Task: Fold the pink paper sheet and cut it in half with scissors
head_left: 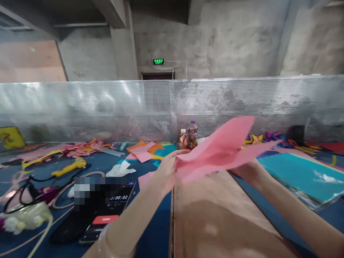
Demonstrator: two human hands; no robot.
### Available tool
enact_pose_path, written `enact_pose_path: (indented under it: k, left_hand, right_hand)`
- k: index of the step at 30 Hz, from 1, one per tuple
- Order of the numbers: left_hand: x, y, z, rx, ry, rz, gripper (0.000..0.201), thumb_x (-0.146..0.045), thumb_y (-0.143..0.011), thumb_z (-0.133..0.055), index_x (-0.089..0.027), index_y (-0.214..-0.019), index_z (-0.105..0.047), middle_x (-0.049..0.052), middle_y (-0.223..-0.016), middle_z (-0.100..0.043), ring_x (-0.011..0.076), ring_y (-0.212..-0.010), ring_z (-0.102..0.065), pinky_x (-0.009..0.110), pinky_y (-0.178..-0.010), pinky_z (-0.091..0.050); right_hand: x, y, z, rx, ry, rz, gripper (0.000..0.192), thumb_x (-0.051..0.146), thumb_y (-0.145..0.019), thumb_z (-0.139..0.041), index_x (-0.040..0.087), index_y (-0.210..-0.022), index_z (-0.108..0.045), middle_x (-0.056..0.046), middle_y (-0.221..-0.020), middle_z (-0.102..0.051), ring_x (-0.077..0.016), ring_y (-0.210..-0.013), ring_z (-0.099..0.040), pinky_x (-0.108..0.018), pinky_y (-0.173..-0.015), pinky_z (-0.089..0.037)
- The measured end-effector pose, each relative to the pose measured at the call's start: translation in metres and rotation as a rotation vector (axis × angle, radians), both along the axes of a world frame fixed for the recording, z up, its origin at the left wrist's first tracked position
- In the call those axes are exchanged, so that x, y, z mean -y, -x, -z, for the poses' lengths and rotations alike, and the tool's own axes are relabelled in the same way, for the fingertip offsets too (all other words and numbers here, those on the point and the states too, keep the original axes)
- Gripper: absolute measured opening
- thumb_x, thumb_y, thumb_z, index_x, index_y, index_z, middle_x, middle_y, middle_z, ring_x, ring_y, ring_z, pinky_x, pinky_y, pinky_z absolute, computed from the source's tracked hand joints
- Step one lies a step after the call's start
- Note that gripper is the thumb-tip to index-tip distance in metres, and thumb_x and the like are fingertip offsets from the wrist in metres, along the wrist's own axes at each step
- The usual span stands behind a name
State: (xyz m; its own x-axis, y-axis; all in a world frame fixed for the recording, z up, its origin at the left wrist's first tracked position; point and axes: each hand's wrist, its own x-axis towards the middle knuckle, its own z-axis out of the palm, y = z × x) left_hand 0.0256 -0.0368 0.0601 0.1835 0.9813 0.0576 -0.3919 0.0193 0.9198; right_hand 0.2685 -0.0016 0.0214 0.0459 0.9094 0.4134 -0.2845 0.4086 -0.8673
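Note:
A sheet of pink paper (212,152) is held up in the air above a wooden board (212,215), bent and with one flap raised. My left hand (170,168) pinches its left edge between thumb and fingers. Beneath the right part of the sheet is my right hand (248,170), touching it from below. The paper hides the fingers of that hand, so its grip does not show. The board lies on the blue table between my forearms.
To the left are a phone (115,208) showing a timer, crumpled tissue (120,170), a yellow glue gun (70,167) with cables, and paper pieces (141,152). Two bottles (188,138) stand at the back before a perforated metal screen (107,107). Turquoise sheets in plastic (301,173) lie right.

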Motion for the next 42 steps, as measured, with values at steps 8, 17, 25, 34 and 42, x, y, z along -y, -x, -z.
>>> enact_pose_path:
  k: [8,17,25,34,42]
  left_hand:
    - [0.015,-0.008,-0.005,-0.112,-0.266,-0.023,0.064,-0.061,-0.075,-0.048,-0.014,-0.118,-0.051,0.014,-0.115,-0.058,0.0287,-0.102,-0.055,0.035,-0.078,-0.047]
    - [-0.003,-0.014,0.019,-0.057,-0.311,-0.365,0.039,-0.032,-0.073,-0.062,-0.017,-0.109,-0.056,0.009,-0.109,-0.062,0.0228,-0.099,-0.058,0.032,-0.082,-0.046]
    - [0.004,-0.028,0.046,-0.065,-0.13,-0.194,0.038,-0.039,-0.075,-0.059,-0.014,-0.103,-0.058,0.011,-0.103,-0.063,0.0216,-0.087,-0.061,0.031,-0.071,-0.049]
    - [-0.006,-0.015,0.047,-0.317,-0.372,-0.082,0.042,-0.031,-0.073,-0.063,-0.017,-0.11,-0.049,0.007,-0.096,-0.065,0.022,-0.089,-0.061,0.033,-0.079,-0.047]
    - [-0.002,-0.018,0.053,-0.317,-0.443,-0.058,0.036,-0.032,-0.078,-0.057,-0.017,-0.111,-0.053,0.008,-0.118,-0.057,0.0231,-0.106,-0.054,0.032,-0.086,-0.044]
  right_hand:
    - [-0.009,-0.01,0.002,-0.1,0.117,-0.011,0.015,0.024,-0.065,-0.072,0.02,-0.078,-0.066,0.001,-0.074,-0.065,-0.0116,-0.058,-0.056,-0.025,-0.055,-0.048]
    - [0.002,0.026,0.011,-0.12,0.077,-0.022,0.034,0.047,-0.079,-0.051,0.022,-0.102,-0.059,-0.005,-0.11,-0.063,-0.0195,-0.098,-0.059,-0.031,-0.081,-0.05]
    - [0.017,0.039,0.014,-0.187,0.251,0.016,0.036,0.034,-0.069,-0.067,0.02,-0.1,-0.058,-0.006,-0.114,-0.062,-0.0238,-0.094,-0.062,-0.032,-0.075,-0.054]
    - [0.022,0.033,0.017,0.226,0.04,0.1,0.041,0.03,-0.061,-0.075,0.018,-0.098,-0.059,-0.006,-0.1,-0.067,-0.0247,-0.092,-0.061,-0.033,-0.072,-0.051]
    - [0.033,0.047,0.024,0.362,-0.079,0.201,0.043,0.033,-0.066,-0.071,0.019,-0.104,-0.054,-0.007,-0.105,-0.064,-0.0246,-0.097,-0.059,-0.034,-0.077,-0.05]
